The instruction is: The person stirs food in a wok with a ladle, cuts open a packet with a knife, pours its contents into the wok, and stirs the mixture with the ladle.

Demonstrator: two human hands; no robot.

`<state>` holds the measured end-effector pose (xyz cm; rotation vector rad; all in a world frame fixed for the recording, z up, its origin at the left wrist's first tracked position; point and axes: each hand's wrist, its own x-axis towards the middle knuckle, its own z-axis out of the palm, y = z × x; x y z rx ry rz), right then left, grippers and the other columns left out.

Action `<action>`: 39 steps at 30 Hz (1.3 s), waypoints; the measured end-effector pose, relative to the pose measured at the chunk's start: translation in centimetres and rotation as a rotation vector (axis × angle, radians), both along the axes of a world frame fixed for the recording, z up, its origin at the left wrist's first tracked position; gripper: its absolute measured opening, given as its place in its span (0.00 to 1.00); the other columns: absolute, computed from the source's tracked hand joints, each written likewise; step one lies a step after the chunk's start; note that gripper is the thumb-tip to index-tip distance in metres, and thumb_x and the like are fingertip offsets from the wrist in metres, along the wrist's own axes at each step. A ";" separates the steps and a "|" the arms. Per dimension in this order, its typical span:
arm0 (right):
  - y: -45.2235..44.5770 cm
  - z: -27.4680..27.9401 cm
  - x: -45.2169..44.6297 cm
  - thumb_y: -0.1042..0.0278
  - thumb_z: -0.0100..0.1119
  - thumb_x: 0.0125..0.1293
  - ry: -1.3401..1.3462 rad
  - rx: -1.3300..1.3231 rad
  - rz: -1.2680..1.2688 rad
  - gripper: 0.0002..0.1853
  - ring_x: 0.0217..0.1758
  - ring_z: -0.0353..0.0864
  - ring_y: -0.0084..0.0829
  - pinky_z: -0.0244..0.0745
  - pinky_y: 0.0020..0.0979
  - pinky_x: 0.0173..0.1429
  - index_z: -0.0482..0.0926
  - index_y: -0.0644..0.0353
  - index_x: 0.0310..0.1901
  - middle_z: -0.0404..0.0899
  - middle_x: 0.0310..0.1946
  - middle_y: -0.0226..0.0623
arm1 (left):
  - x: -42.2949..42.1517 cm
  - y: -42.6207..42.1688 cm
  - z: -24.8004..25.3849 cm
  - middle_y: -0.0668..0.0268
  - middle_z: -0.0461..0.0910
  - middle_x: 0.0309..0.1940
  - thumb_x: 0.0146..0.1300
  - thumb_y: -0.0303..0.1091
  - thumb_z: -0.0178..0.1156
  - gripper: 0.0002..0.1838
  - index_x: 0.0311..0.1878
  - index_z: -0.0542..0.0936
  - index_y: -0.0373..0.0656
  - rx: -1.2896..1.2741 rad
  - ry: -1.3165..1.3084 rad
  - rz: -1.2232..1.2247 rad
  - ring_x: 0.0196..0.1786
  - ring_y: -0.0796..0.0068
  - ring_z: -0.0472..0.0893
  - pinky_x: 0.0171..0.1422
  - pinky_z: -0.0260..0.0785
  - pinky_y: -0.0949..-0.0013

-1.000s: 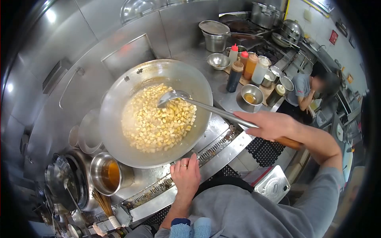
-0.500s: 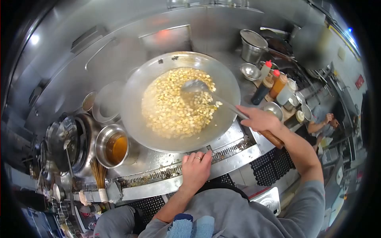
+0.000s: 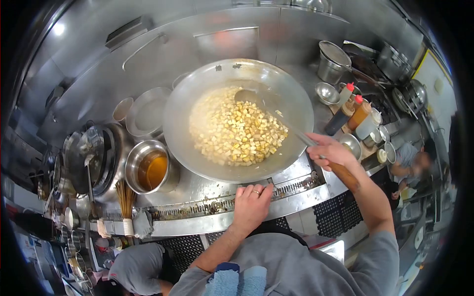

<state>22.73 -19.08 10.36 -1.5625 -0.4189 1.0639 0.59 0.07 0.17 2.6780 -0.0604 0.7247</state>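
Observation:
A wide metal wok (image 3: 177, 148) holds pale yellow diced food (image 3: 242, 135) in steaming liquid. My right hand (image 3: 332, 150) is wrapped round a long ladle (image 3: 296, 132) with a wooden handle end. The ladle's bowl dips in at the far side of the diced food, partly covered by it. In front of the wok, my left hand (image 3: 252, 207) rests on the stove's front ledge, fingers forward and apart, a ring on one finger. It holds nothing.
A pot of amber liquid (image 3: 153, 172), a bamboo brush (image 3: 126, 204) and stacked pans stand left. Squeeze bottles (image 3: 340, 118), metal bowls and a lidded pot (image 3: 332, 66) are right. One person (image 3: 136, 266) bends at lower left; another (image 3: 410, 163) is far right.
The view has shifted, so the wok appears farther right. Within the wok, the ladle's bowl has moved slightly away and left. My left hand stays on the ledge. More of the lower-left person shows.

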 end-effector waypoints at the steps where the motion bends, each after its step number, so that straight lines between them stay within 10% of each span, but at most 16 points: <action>1: -0.2 0.4 0.7 0.73 0.55 0.69 -0.043 -0.020 -0.001 0.32 0.14 0.64 0.17 0.65 0.24 0.15 0.61 0.58 0.75 0.66 0.21 0.24 | 0.0 -0.1 0.0 0.71 0.75 0.32 0.61 0.33 0.64 0.14 0.51 0.81 0.47 0.000 0.003 0.008 0.39 0.70 0.77 0.46 0.64 0.62; 9: 9.0 -2.8 7.3 0.68 0.57 0.70 -0.133 -0.085 -0.184 0.37 0.15 0.65 0.18 0.63 0.26 0.18 0.54 0.59 0.78 0.68 0.24 0.25 | -0.4 -0.2 -0.3 0.72 0.75 0.33 0.61 0.34 0.64 0.15 0.52 0.82 0.48 0.002 0.004 0.017 0.41 0.72 0.76 0.47 0.63 0.63; 14: 14.1 -3.5 6.0 0.67 0.55 0.70 -0.199 -0.082 0.216 0.22 0.17 0.67 0.22 0.68 0.30 0.20 0.67 0.58 0.64 0.71 0.25 0.29 | -0.2 -0.1 -0.3 0.71 0.76 0.33 0.60 0.34 0.65 0.14 0.51 0.82 0.48 -0.012 -0.009 0.020 0.40 0.70 0.77 0.46 0.63 0.62; 24: 2.3 4.2 -1.2 0.64 0.56 0.69 -1.161 -0.503 0.642 0.39 0.37 0.85 0.51 0.79 0.46 0.43 0.50 0.51 0.79 0.83 0.40 0.54 | 0.3 0.1 -0.7 0.70 0.76 0.33 0.60 0.34 0.68 0.14 0.50 0.82 0.48 -0.036 -0.036 0.003 0.38 0.68 0.77 0.45 0.63 0.61; 33: -5.0 15.6 -10.9 0.69 0.60 0.66 -0.933 -0.986 0.517 0.43 0.40 0.83 0.58 0.77 0.53 0.45 0.49 0.51 0.79 0.82 0.34 0.56 | 0.2 0.6 -0.3 0.70 0.76 0.34 0.60 0.34 0.67 0.15 0.51 0.82 0.48 -0.013 0.007 -0.034 0.38 0.69 0.77 0.46 0.65 0.61; 39: -6.0 8.8 -8.5 0.68 0.60 0.65 -0.969 -0.956 0.531 0.45 0.39 0.82 0.60 0.76 0.54 0.47 0.47 0.51 0.80 0.82 0.36 0.60 | 0.1 0.6 -0.5 0.69 0.75 0.33 0.59 0.34 0.67 0.15 0.50 0.81 0.47 -0.021 -0.008 -0.035 0.38 0.68 0.76 0.44 0.65 0.62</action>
